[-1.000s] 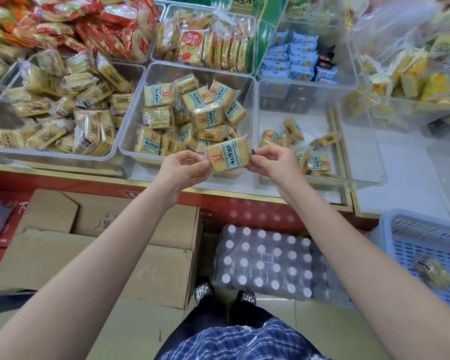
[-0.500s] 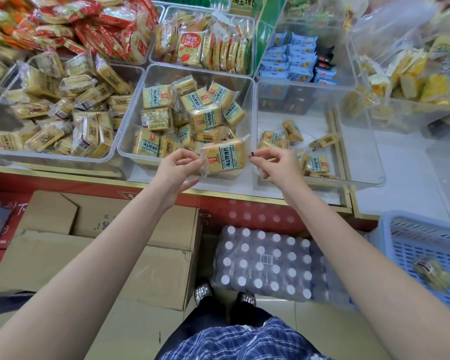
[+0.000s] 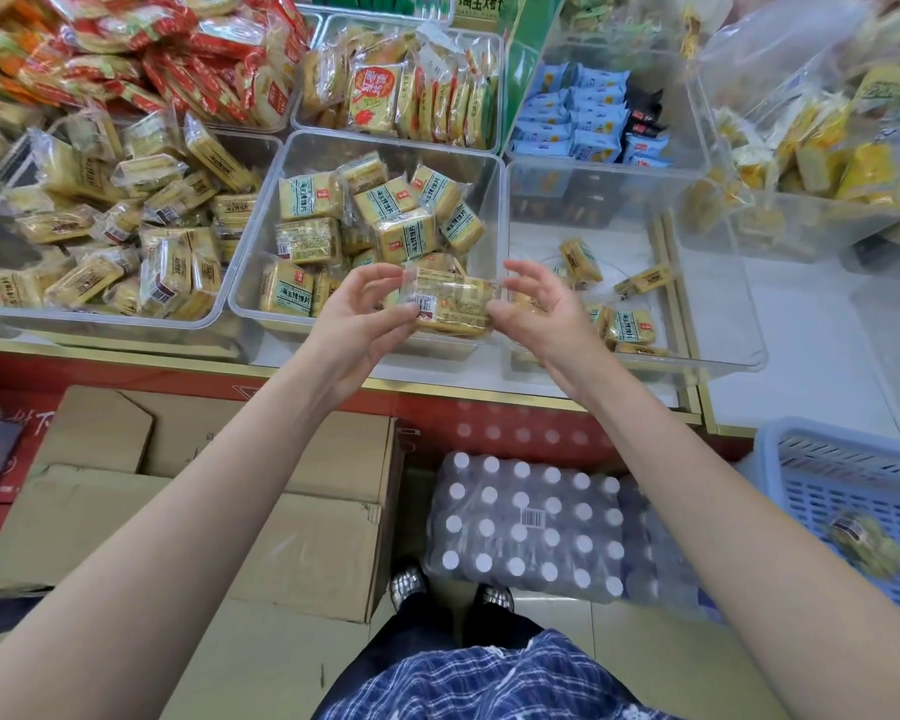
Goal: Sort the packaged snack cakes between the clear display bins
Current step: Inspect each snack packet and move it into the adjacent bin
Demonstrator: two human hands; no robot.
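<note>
Over the front edge of the middle bin (image 3: 489, 200), one cake (image 3: 450, 304) is pinched at its two ends by the left hand (image 3: 365, 317) and the right hand (image 3: 544, 309). Many cakes are already piled in that bin. A few are still left in the right bin (image 3: 718, 283), so the sorting looks partly done.

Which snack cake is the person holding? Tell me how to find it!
Find the middle clear bin. Just above its front edge, the left hand and right hand pinch one snack cake. Unlike its neighbours, it shows a barcode, not the green label.
</note>
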